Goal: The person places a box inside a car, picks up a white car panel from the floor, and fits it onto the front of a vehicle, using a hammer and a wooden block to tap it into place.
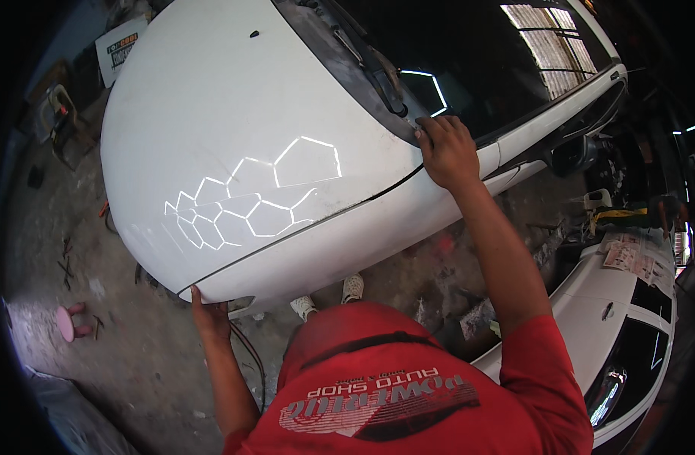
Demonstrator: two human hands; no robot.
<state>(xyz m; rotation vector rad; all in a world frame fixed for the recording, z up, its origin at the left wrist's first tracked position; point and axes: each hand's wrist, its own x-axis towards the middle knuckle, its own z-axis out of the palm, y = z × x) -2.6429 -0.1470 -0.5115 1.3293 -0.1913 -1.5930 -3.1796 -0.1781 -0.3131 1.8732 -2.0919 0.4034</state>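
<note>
A white car fender [317, 256] runs along the near side of a white hood [203, 98], with a dark narrow gap between them. My left hand [209, 312] grips the fender's front end by the headlight opening [241, 305], thumb on top and fingers underneath. My right hand [448, 150] is closed over the fender's rear upper end, at the base of the windshield [469, 53]. What its fingertips press on is partly hidden. Hexagonal light reflections lie across the hood.
Another white car [575, 318] stands behind on the right, paper taped on it. A pink stool [73, 323] and a chair [67, 125] are on the concrete floor to the left. A hose [250, 350] trails below the fender. A side mirror [571, 154] juts out.
</note>
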